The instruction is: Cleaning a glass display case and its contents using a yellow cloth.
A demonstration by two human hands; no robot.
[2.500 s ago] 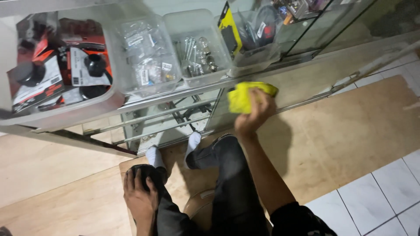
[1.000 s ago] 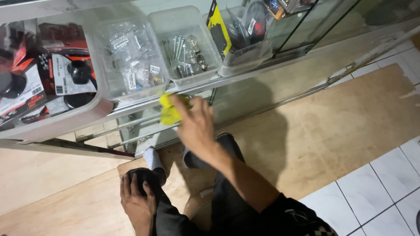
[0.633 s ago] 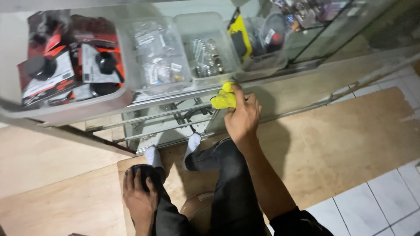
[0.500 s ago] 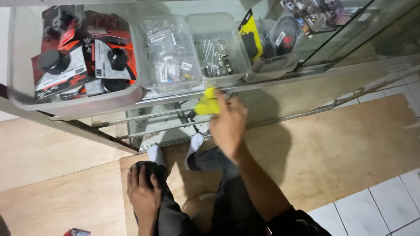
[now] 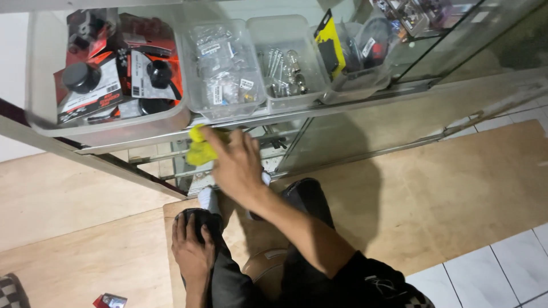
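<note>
Yellow cloth (image 5: 201, 149): bunched, pressed flat against the glass front (image 5: 354, 128) of a display cabinet, just under the metal edge of its shelf (image 5: 297, 113). Right hand (image 5: 237, 165) covers most of the cloth; fingers spread over it, palm toward the glass, so the grip is a flat press, not a pinch. Forearm runs back to a dark sleeve at the lower edge of view.

Left hand (image 5: 191, 251): resting palm-down on the left knee, over dark trousers (image 5: 228, 279), fingers loosely curled round the knee, holding nothing. The person crouches or kneels facing the cabinet; a white sock (image 5: 208, 199) shows just below the cloth.

Shelf above the cloth: a row of clear plastic bins. Leftmost bin (image 5: 108, 122) carries red-and-black boxed parts with black round caps. Next bin (image 5: 225, 71) holds small bagged items. Third bin (image 5: 288, 63) holds metal bits and small bulbs. Fourth bin (image 5: 357, 54), holds a yellow-backed card pack and dark items. Lower glass reflects the legs and shelf rails.

Floor: light plywood sheets (image 5: 445, 188) under the person and along the cabinet; white tiles (image 5: 502, 268) at lower right. A small red object (image 5: 109, 300) lies on the plywood at lower left, well apart from both hands.
</note>
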